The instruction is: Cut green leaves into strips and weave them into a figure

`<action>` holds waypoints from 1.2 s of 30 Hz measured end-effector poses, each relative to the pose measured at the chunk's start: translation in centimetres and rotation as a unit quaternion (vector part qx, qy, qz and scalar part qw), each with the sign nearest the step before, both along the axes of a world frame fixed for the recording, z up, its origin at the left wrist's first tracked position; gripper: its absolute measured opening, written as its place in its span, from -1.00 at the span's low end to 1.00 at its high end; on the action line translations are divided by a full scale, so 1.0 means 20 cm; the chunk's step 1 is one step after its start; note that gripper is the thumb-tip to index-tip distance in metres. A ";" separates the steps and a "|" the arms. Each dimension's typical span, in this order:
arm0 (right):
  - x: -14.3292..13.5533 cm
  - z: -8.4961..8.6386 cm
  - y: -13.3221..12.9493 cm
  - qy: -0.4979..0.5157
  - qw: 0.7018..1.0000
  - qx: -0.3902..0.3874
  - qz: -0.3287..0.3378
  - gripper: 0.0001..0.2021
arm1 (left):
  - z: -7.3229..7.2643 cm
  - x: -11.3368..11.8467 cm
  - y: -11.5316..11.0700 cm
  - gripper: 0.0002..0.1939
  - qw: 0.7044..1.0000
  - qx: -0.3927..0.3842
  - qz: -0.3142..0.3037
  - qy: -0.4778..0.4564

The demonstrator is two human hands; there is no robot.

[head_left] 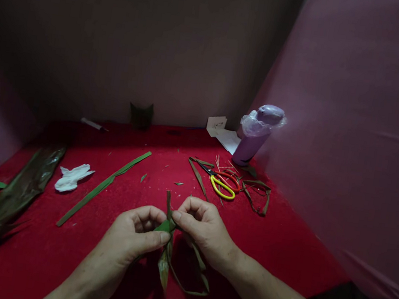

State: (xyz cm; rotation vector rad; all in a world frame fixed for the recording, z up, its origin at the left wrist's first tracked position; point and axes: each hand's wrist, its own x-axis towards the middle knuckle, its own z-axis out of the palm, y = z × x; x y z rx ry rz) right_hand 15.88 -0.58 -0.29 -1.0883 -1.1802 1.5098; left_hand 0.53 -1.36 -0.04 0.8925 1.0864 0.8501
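Observation:
Between my hands, near the front of the red table, is a small bundle of folded green and brownish leaf strips [164, 266]. My left hand [135, 234] pinches its green fold between thumb and fingers. The thumb and forefinger of my right hand [204, 224] close on the bundle's upper right side. One narrow stem end sticks up between the hands. Below them hangs a pointed, yellowish-green tip, and a long strip loops out to the right under my right hand. Part of the bundle is hidden by my fingers.
Scissors [222, 185] with red and yellow handles lie beyond my right hand, among leaf scraps and thin sticks. A purple container [250, 146] stands behind. Leftward are a long green leaf strip [105, 186], crumpled white tissue [72, 178] and a wrapped leaf bundle [23, 189].

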 end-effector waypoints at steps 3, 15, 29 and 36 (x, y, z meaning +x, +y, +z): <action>0.00 0.00 0.00 -0.005 1.000 0.012 -0.006 -0.71 | 0.00 0.00 0.00 -0.78 1.000 -0.002 0.000 -0.004; -0.01 -0.02 0.00 0.000 1.000 0.017 -0.001 -0.70 | -0.01 0.01 0.00 -0.78 1.000 0.002 0.019 -0.008; -0.02 -0.02 0.00 0.001 1.000 0.027 -0.001 -0.68 | -0.01 0.00 0.01 -0.75 1.000 0.015 0.009 -0.010; -0.01 -0.04 -0.01 -0.004 0.998 0.048 0.043 -0.66 | -0.01 -0.01 0.00 -0.81 1.000 0.019 0.023 0.008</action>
